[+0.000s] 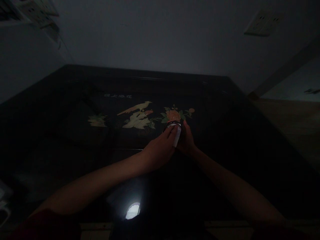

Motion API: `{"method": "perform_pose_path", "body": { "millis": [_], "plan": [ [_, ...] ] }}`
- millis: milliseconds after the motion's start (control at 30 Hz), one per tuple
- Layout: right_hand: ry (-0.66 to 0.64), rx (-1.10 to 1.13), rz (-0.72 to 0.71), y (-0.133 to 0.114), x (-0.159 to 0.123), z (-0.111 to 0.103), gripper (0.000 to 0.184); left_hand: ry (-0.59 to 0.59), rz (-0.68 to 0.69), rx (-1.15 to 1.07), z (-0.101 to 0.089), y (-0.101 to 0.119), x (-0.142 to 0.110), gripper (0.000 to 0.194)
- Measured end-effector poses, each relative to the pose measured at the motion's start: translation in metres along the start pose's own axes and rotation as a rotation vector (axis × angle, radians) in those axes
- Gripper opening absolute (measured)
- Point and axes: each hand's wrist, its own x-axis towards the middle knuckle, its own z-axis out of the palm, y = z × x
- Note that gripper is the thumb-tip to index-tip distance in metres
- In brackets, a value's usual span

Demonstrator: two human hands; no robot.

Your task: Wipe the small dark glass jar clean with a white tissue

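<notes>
Over the near part of a dark glossy table [212, 133], my two hands meet in dim light. My right hand [187, 138] is wrapped round a dark round vessel with a shiny rim [179, 123], which looks like a cup; most of its body is hidden. The fingers of my left hand [162, 146] are closed on a white tissue or cloth [177, 137] at the vessel's mouth. Part of the white piece hangs down over the rim, between the hands. The fingertips of my left hand are partly hidden at the opening.
A coloured bird-and-flower picture [137, 120] with pale characters decorates the tabletop. A bright reflection [133, 210] shows near the front edge. Wall sockets [263, 23] are at the upper right, more at the upper left. A white object [3, 206] is cut off at the left edge.
</notes>
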Motion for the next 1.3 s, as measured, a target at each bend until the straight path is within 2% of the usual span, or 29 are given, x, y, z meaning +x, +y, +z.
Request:
{"method": "perform_pose_path", "body": {
  "millis": [200, 400, 600, 733, 933, 1100, 1300],
  "plan": [
    [0.019, 0.003, 0.007, 0.001, -0.001, 0.003, 0.042, 0.0, -0.024, 0.093, 0.004, 0.004, 0.0, 0.059],
    [-0.026, -0.088, -0.04, -0.002, -0.006, 0.007, 0.04, 0.024, 0.035, 0.074, 0.005, 0.008, 0.002, 0.053],
    [-0.029, -0.081, -0.057, -0.003, -0.005, 0.004, 0.042, -0.008, 0.12, 0.04, 0.006, 0.005, 0.001, 0.045],
    [-0.026, -0.084, -0.072, -0.002, -0.004, 0.003, 0.042, -0.07, 0.104, 0.066, -0.003, 0.003, 0.0, 0.038],
    [0.0, -0.076, -0.038, -0.005, -0.006, 0.004, 0.042, -0.161, 0.125, 0.342, -0.014, 0.006, -0.002, 0.038],
    [-0.003, -0.065, -0.022, -0.001, -0.002, 0.002, 0.044, -0.089, 0.147, 0.601, -0.013, 0.007, -0.009, 0.036],
    [0.0, -0.076, -0.056, 0.004, -0.003, 0.003, 0.042, -0.001, 0.098, 0.743, -0.006, 0.007, -0.014, 0.041]
  ]
}}
